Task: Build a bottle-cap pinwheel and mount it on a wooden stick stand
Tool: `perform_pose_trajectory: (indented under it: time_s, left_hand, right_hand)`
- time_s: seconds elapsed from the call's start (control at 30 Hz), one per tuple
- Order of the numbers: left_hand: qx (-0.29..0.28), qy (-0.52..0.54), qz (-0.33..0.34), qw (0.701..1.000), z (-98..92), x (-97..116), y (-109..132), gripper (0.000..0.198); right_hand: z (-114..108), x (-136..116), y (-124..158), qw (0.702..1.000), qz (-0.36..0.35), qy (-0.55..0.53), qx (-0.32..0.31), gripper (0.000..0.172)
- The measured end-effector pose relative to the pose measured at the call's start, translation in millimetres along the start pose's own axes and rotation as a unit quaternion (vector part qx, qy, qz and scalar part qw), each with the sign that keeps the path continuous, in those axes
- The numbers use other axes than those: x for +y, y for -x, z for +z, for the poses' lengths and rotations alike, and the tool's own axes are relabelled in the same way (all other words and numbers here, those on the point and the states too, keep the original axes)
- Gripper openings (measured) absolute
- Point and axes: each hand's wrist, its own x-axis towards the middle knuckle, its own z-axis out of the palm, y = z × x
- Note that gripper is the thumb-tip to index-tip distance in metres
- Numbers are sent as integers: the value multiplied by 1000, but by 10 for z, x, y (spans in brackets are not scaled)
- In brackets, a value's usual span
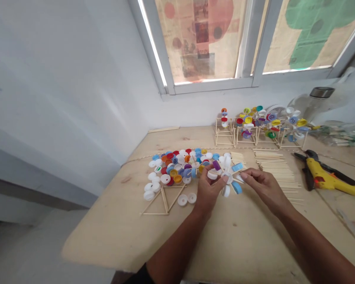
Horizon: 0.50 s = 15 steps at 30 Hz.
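Note:
Between my hands, above the table, is a wheel of bottle caps and wooden sticks [227, 177]. Blue, white and purple caps sit at the ends of its spokes, around a white cap at the hub. My left hand [209, 187] is closed around its left side, thumb near the hub. My right hand [262, 183] pinches a white cap at the wheel's right edge. To the left lies a heap of loose bottle caps [177, 179] in many colours. A flat stick frame [153, 213] lies in front of the heap, beside two white caps [187, 199].
Wooden sticks [276, 169] lie in rows on the table [121, 236] at right. Beyond them are a yellow glue gun [328, 177] and black-handled pliers [307, 173]. Several finished cap wheels on stick stands [248, 128] line the back, near a glass bottle [316, 102].

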Motion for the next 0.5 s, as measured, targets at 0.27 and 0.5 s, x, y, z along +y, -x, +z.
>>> perform_pose_trajectory:
  time_s: [0.27,0.5]
  left_hand:
    - [8,0,-1,1000,7,1,0,64]
    - [-7,-24,-14,1000,-53,-71,-48,60]
  right_hand:
    - [-13,13,36,993,-81,77,-35,32]
    - [-9,87,54,977,-164,137,-8,22]
